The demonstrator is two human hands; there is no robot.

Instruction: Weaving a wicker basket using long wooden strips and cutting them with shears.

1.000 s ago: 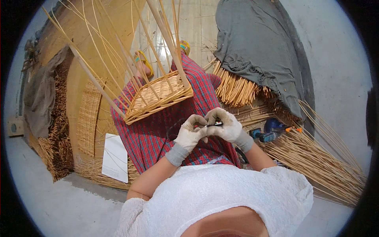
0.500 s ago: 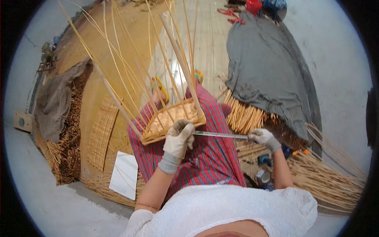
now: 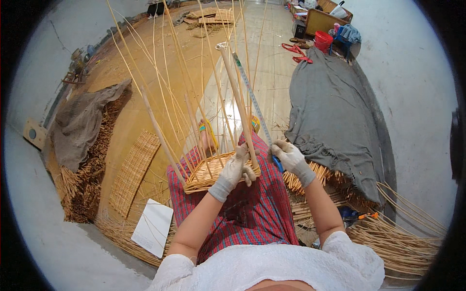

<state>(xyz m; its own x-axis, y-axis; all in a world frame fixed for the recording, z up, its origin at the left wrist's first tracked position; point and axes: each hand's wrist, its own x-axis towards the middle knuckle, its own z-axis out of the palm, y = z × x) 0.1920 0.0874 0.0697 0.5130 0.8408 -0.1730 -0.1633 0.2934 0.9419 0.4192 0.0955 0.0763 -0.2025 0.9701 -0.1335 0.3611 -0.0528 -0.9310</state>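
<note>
On the red striped cloth over my lap rests a partly woven basket point(image 3: 212, 170), its flat woven base edged by a rim and many tall thin canes rising from it. Two thicker posts stand at its near corners. My left hand point(image 3: 235, 168), in a pale glove, is closed around the foot of the right corner post point(image 3: 236, 94). My right hand point(image 3: 290, 157), also gloved, grips the lower, blue end of a long narrow ruler-like strip point(image 3: 256, 103). The strip leans up beside the post, its greenish far tip near the post's top.
A grey cloth point(image 3: 330, 102) covers bundled canes on the right. Loose canes point(image 3: 393, 242) lie at lower right. To the left are a woven panel point(image 3: 133, 172), a white flat board point(image 3: 152, 228) and a covered stick pile point(image 3: 87, 179). A red bucket point(image 3: 323, 41) stands farther off.
The strip has swung from lying level between both hands to standing up along the right post. My left hand has let go of it and moved to the post; my right hand has come inward.
</note>
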